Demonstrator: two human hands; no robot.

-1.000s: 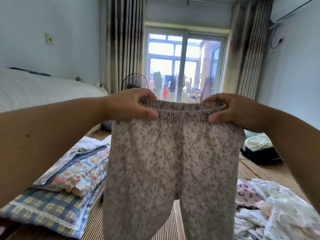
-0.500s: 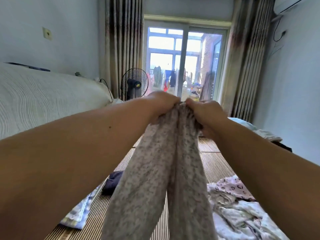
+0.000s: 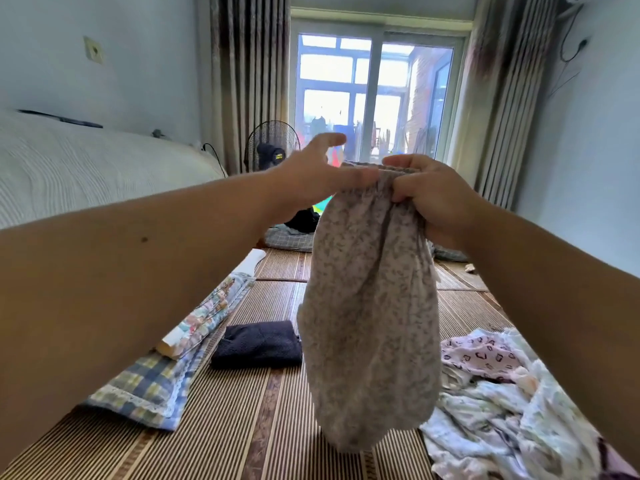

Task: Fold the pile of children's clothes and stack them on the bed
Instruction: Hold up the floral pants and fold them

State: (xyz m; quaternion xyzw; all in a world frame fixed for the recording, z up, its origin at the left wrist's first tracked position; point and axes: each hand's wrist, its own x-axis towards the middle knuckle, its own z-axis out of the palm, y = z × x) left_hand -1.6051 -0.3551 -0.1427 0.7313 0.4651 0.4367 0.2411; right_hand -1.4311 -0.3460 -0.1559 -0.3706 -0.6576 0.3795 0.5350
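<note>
Striped woven matting point(image 3: 263, 427) covers the bed, running toward a bright glass door point(image 3: 377, 98) with a standing fan point(image 3: 272, 147) beside it. Above the matting, the right hand point(image 3: 431, 199) is clenched on the gathered waistband of the small-print pants point(image 3: 370, 327), which hang folded lengthwise, one leg against the other. A second ago both hands held the waistband stretched wide; half a second ago they had come together, and now the left hand point(image 3: 320, 176) has let go, fingers spread and only brushing the waistband's edge. That suggests the first fold is made and the pants have passed to one hand (the freed hand is probably bound for the dangling hems, to double them up). Below, a dark folded garment point(image 3: 258, 344) lies flat on the matting, just beside a stack of folded patterned bedding point(image 3: 166, 362) at the left. Loose, unfolded children's clothes point(image 3: 512, 400) are heaped at the right, so by my reckoning much of the pile remains.
</note>
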